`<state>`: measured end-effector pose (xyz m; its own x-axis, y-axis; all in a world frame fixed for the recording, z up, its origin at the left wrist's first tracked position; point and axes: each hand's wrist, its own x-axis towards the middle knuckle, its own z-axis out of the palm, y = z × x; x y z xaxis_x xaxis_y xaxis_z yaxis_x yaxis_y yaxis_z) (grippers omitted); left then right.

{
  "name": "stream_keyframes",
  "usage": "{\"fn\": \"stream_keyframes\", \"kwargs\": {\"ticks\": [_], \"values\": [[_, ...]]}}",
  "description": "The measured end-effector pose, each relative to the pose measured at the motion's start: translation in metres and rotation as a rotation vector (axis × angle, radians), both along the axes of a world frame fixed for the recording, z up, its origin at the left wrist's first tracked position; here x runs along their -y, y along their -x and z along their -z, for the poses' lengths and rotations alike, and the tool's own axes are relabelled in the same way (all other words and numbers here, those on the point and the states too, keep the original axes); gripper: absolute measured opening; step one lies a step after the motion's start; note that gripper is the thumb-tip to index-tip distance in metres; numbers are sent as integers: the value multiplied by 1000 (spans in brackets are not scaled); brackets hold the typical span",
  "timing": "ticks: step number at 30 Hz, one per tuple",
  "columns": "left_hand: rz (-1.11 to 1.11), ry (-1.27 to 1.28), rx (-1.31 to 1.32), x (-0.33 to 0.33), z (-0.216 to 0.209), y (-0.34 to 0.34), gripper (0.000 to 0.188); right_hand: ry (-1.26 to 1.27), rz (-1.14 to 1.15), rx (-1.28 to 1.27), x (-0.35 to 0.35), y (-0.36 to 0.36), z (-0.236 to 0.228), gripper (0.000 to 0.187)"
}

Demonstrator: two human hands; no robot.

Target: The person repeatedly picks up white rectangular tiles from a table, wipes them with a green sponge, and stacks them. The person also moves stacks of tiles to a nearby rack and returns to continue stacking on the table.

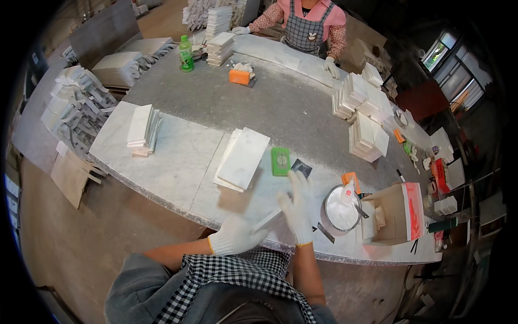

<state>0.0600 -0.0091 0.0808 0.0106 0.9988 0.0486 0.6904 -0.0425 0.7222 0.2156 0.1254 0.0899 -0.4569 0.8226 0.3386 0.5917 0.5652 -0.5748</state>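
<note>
My left hand (236, 236), in a white knit glove, is closed around the near end of a thin white stone tile (268, 220), which is tilted edge-on above the table's front edge. At the tile's other end is my right hand (298, 204), also gloved, its fingers stretched out and apart. Whether its palm touches the tile cannot be made out. Just beyond lies a stack of white marble tiles (245, 156). A green rectangular block (280, 161) and a dark flat pad (301, 168) lie past my right fingers. Right of that hand stands a bowl of white paste (341, 211).
A small metal scraper (325, 232) lies beside the bowl, left of an open cardboard box (398, 216). More tile stacks stand left (142, 129) and right (368, 137). Across the table (178, 97), near a green bottle (186, 54), stands a co-worker (307, 27) with gloved hands.
</note>
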Motion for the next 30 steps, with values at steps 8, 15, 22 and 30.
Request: {"fn": "stream_keyframes", "kwargs": {"ticks": [8, 15, 22, 30], "values": [[-37, 115, -68, 3, -5, 8, 36, 147, 197, -172, -24, -7, 10, 54], [-1, 3, -155, -6, 17, 8, 36, -28, -112, -65, 24, 25, -9, 50], [102, -10, -68, -3, 12, -1, 33, 151, -279, -101, 37, 41, -30, 51], [193, 72, -95, -3, -8, -3, 34, 79, -183, -85, 32, 29, -29, 54]]}}
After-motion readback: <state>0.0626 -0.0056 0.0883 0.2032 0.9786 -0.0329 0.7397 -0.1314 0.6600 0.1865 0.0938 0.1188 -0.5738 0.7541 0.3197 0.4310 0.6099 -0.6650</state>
